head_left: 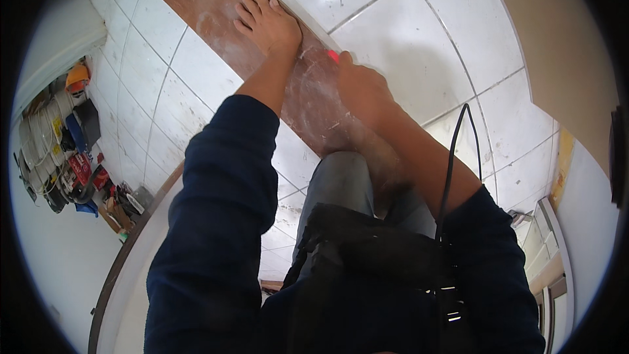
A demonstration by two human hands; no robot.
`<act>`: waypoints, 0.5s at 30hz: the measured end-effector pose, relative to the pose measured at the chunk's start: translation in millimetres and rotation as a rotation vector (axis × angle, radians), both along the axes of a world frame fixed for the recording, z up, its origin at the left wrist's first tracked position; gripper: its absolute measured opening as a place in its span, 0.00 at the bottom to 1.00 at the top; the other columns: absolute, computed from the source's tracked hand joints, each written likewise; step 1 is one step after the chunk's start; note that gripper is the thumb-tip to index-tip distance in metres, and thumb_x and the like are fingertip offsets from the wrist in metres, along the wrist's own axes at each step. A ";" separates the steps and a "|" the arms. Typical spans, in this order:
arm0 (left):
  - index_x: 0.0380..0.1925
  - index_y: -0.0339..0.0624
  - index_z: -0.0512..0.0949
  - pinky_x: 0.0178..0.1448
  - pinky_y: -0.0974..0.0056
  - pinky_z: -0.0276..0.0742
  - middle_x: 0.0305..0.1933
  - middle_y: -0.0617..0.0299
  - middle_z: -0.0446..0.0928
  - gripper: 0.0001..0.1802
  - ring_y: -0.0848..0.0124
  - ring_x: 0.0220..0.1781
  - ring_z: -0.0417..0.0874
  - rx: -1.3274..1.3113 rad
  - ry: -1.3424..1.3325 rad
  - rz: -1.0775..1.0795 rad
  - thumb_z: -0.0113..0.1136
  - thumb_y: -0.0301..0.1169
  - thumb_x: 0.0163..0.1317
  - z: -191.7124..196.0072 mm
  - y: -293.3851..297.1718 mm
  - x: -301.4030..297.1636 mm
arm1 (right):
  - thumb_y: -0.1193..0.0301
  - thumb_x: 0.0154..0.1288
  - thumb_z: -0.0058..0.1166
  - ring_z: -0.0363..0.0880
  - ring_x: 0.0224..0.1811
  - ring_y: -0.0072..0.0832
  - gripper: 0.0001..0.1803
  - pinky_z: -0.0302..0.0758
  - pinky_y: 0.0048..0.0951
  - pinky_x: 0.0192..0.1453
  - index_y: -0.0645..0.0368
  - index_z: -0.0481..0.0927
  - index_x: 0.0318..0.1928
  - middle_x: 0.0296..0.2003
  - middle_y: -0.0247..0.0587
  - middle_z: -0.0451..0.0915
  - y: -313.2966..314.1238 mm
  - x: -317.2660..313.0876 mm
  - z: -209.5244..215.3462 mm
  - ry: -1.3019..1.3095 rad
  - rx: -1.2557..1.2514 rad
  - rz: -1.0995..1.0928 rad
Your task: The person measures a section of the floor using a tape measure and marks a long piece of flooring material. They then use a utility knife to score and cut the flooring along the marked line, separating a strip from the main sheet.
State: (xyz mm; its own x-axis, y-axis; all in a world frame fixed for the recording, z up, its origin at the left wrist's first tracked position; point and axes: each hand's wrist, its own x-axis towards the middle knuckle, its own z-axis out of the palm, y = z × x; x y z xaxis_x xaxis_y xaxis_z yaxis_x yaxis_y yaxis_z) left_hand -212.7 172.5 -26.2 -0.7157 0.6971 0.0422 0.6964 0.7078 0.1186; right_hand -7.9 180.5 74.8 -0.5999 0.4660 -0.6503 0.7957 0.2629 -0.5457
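Brown board (311,95) lies under the person's left hand (272,28), whose fingers rest flat, slightly parted; the right hand (367,90), fingers curled, grips a small red object (333,56) at the board's right edge. White floor tiles (419,46) spread beneath; clutter (78,167) sits left.

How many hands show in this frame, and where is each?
2. The left hand lies spread on the brown board; the right hand is closed, apparently around a small red item, at the board's right edge. No other hand shows.
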 end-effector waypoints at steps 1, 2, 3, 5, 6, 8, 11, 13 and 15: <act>0.78 0.41 0.53 0.83 0.40 0.34 0.82 0.54 0.50 0.31 0.48 0.84 0.44 0.007 0.001 -0.007 0.32 0.40 0.79 -1.2 0.5 -0.8 | 0.72 0.71 0.44 0.85 0.42 0.57 0.14 0.79 0.54 0.48 0.69 0.67 0.52 0.35 0.64 0.84 -4.4 9.7 1.0 -0.024 -0.032 -0.002; 0.77 0.41 0.54 0.83 0.40 0.35 0.82 0.53 0.50 0.31 0.48 0.84 0.44 0.015 0.001 -0.011 0.32 0.40 0.79 -3.8 0.0 -2.0 | 0.71 0.71 0.44 0.85 0.43 0.57 0.15 0.79 0.55 0.49 0.69 0.67 0.52 0.36 0.63 0.84 -7.6 20.4 3.7 -0.049 -0.063 -0.001; 0.77 0.41 0.54 0.83 0.40 0.35 0.82 0.53 0.51 0.31 0.48 0.83 0.45 -0.025 0.032 -0.008 0.32 0.41 0.79 -8.5 -1.4 -4.9 | 0.70 0.72 0.44 0.85 0.43 0.57 0.16 0.79 0.55 0.49 0.69 0.67 0.53 0.36 0.63 0.84 -11.7 31.9 6.4 -0.075 -0.093 -0.001; 0.77 0.41 0.55 0.82 0.39 0.37 0.82 0.53 0.51 0.31 0.48 0.83 0.46 -0.103 0.090 -0.010 0.33 0.41 0.79 -16.6 -3.1 -13.3 | 0.72 0.71 0.44 0.86 0.41 0.58 0.12 0.80 0.54 0.48 0.67 0.67 0.50 0.38 0.62 0.85 -27.2 54.4 3.5 -0.086 -0.081 -0.003; 0.77 0.41 0.55 0.82 0.39 0.38 0.82 0.53 0.52 0.31 0.47 0.83 0.47 -0.116 0.114 -0.014 0.33 0.41 0.79 -19.7 -4.5 -16.7 | 0.73 0.71 0.44 0.86 0.40 0.58 0.11 0.81 0.53 0.48 0.66 0.67 0.49 0.38 0.62 0.85 -34.4 65.1 3.8 -0.090 -0.074 -0.006; 0.77 0.41 0.55 0.81 0.39 0.39 0.81 0.53 0.52 0.31 0.47 0.82 0.48 -0.141 0.163 -0.021 0.33 0.41 0.78 -25.2 -8.1 -19.7 | 0.72 0.72 0.43 0.86 0.40 0.58 0.11 0.81 0.54 0.46 0.66 0.67 0.49 0.37 0.62 0.85 -50.0 89.4 10.8 -0.135 -0.089 0.000; 0.76 0.41 0.57 0.81 0.38 0.41 0.81 0.53 0.54 0.30 0.47 0.81 0.50 0.094 0.036 -0.041 0.34 0.41 0.78 0.1 5.8 10.7 | 0.69 0.73 0.41 0.86 0.40 0.59 0.13 0.79 0.57 0.46 0.66 0.67 0.51 0.36 0.62 0.84 -68.8 133.0 14.9 -0.249 -0.168 -0.028; 0.75 0.40 0.57 0.80 0.38 0.42 0.80 0.52 0.55 0.30 0.46 0.81 0.51 -0.119 0.210 -0.055 0.34 0.41 0.78 -25.9 -11.9 -23.7 | 0.68 0.74 0.40 0.85 0.40 0.59 0.14 0.78 0.58 0.46 0.66 0.67 0.51 0.35 0.63 0.84 -87.3 161.0 20.0 -0.275 -0.186 -0.022; 0.75 0.40 0.58 0.80 0.38 0.43 0.80 0.52 0.55 0.30 0.46 0.80 0.52 -0.152 0.267 -0.082 0.33 0.41 0.78 -30.4 -8.4 -24.1 | 0.69 0.74 0.40 0.85 0.40 0.59 0.12 0.78 0.58 0.46 0.65 0.67 0.50 0.35 0.63 0.84 -110.3 194.6 18.7 -0.297 -0.149 -0.052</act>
